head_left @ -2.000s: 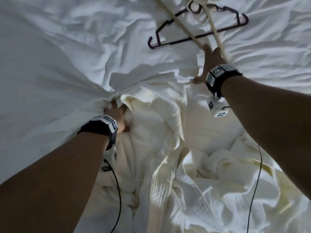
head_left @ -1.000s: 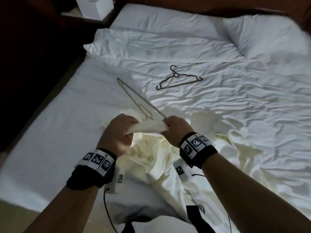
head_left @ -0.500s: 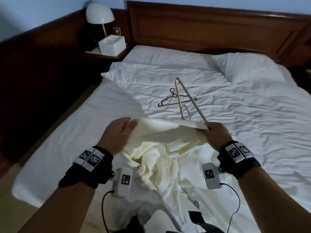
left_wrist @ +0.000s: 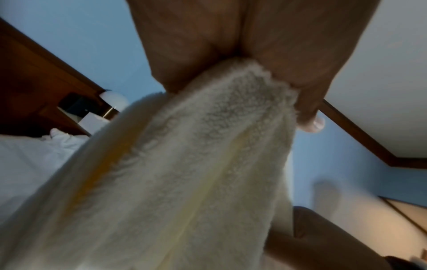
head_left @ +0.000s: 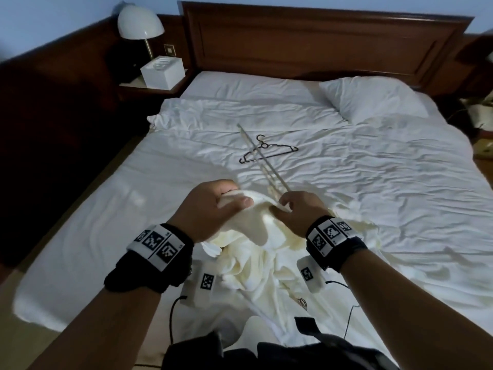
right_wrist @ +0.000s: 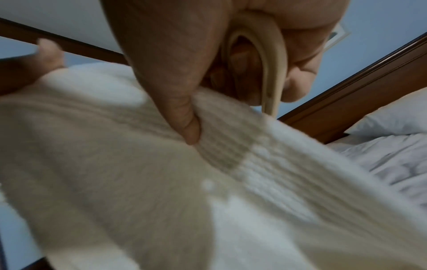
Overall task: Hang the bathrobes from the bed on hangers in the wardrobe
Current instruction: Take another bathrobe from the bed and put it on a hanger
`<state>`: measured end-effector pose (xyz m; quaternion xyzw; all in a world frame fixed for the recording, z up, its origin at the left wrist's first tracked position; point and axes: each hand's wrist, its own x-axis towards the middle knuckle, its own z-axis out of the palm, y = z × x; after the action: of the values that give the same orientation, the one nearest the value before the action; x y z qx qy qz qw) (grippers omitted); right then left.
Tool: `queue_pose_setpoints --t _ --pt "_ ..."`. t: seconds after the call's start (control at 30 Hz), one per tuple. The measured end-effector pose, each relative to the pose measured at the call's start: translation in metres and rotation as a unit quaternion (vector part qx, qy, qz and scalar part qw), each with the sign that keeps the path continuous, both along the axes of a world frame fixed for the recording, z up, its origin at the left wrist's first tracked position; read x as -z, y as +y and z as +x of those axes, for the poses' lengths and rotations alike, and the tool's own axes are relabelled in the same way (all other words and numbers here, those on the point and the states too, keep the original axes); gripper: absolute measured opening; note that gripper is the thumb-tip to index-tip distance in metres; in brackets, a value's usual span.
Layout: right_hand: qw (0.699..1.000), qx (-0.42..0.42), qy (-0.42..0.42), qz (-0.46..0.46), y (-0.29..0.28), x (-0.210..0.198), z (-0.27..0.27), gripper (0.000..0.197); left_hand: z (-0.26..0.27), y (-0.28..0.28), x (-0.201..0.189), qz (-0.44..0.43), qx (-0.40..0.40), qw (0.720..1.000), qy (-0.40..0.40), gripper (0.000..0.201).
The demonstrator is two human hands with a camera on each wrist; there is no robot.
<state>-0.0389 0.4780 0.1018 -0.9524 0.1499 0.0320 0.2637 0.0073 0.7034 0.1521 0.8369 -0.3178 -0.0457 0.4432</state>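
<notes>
A cream bathrobe (head_left: pixel 250 252) hangs bunched between my two hands above the near edge of the bed (head_left: pixel 373 182). My left hand (head_left: pixel 213 206) grips its upper edge, fingers and thumb curled round the terry cloth (left_wrist: pixel 208 146). My right hand (head_left: pixel 298 212) holds a cream plastic hanger (head_left: pixel 262 161) that sticks out away from me, and its thumb (right_wrist: pixel 187 124) presses the ribbed robe fabric (right_wrist: pixel 231 164). The hanger's curved end (right_wrist: pixel 265 64) sits inside that curled hand. A dark hanger (head_left: pixel 266 152) lies on the sheet further up the bed.
A pillow (head_left: pixel 373 100) lies at the head of the bed under the wooden headboard (head_left: pixel 320 41). At the left a bedside table carries a white lamp (head_left: pixel 140 25) and a white box (head_left: pixel 162 72). More cream cloth (head_left: pixel 354 236) lies on the bed at my right.
I stood up from the bed with the robe and the cream hanger. In the last half second my hands came closer together and the hanger swung to point up and to the left.
</notes>
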Motion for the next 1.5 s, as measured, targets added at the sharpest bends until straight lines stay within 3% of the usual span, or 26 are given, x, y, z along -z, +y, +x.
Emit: queue_pose_setpoints --t 0.1,0.17,0.3,0.37,0.47,0.57,0.67,0.73,0.9,0.93,1.0,1.07,1.17,1.27,1.4,1.5 --pt "0.999 0.049 -0.011 -0.009 -0.017 -0.003 -0.001 0.027 0.004 0.010 0.003 0.062 -0.011 0.998 -0.024 0.031" --pt "0.996 0.075 -0.046 -0.004 -0.025 -0.011 -0.005 0.025 0.009 0.013 0.016 0.153 -0.013 0.988 -0.027 0.026" --pt "0.987 0.080 -0.134 0.025 -0.031 -0.025 -0.007 0.017 0.021 0.022 0.087 0.300 -0.086 0.950 -0.024 0.011" --pt "0.989 0.083 -0.117 0.040 -0.030 -0.022 -0.007 0.018 0.019 0.035 0.126 0.336 -0.137 0.932 0.009 0.023" --pt "0.993 0.087 -0.066 0.048 -0.033 -0.004 -0.014 0.024 0.002 0.065 0.168 0.307 -0.210 0.924 0.091 0.033" --pt "0.993 0.108 -0.031 0.040 -0.040 0.021 -0.027 0.026 -0.018 0.089 0.180 0.176 -0.272 0.930 0.172 0.031" --pt "0.989 0.140 -0.002 0.043 -0.038 0.038 -0.037 0.026 -0.022 0.084 0.157 0.062 -0.301 0.937 0.169 0.029" --pt "0.990 0.138 0.000 0.039 -0.029 0.042 -0.036 0.028 -0.022 0.063 0.125 -0.001 -0.276 0.949 0.155 0.021" --pt "0.998 -0.014 0.004 0.067 0.010 0.039 -0.024 0.078 -0.020 0.009 0.068 -0.044 -0.132 0.982 0.126 0.024" --pt "0.996 -0.050 0.009 0.072 0.017 0.039 -0.021 0.079 -0.019 0.003 0.060 -0.052 -0.119 0.983 0.127 0.026" --pt "0.995 -0.082 0.000 0.056 0.023 0.035 -0.013 0.056 -0.015 -0.004 0.048 -0.049 -0.093 0.988 0.113 0.030" --pt "0.997 -0.057 -0.019 0.050 0.014 0.027 -0.004 0.033 -0.009 -0.001 0.043 -0.025 -0.081 0.993 0.088 0.040" --pt "0.998 0.003 -0.062 0.004 -0.004 0.011 0.008 0.014 -0.001 0.009 0.039 -0.012 -0.111 0.992 0.055 0.033" --pt "0.996 0.057 -0.060 -0.043 -0.018 0.009 0.016 0.021 0.003 0.016 0.024 -0.046 -0.145 0.988 0.009 0.012" --pt "0.992 0.095 0.043 -0.067 -0.047 0.033 0.016 0.021 0.020 0.048 0.013 -0.111 -0.272 0.955 -0.042 0.017" --pt "0.987 0.137 0.076 -0.031 -0.061 0.050 0.005 0.025 0.029 0.078 0.025 -0.109 -0.355 0.927 -0.055 0.026"
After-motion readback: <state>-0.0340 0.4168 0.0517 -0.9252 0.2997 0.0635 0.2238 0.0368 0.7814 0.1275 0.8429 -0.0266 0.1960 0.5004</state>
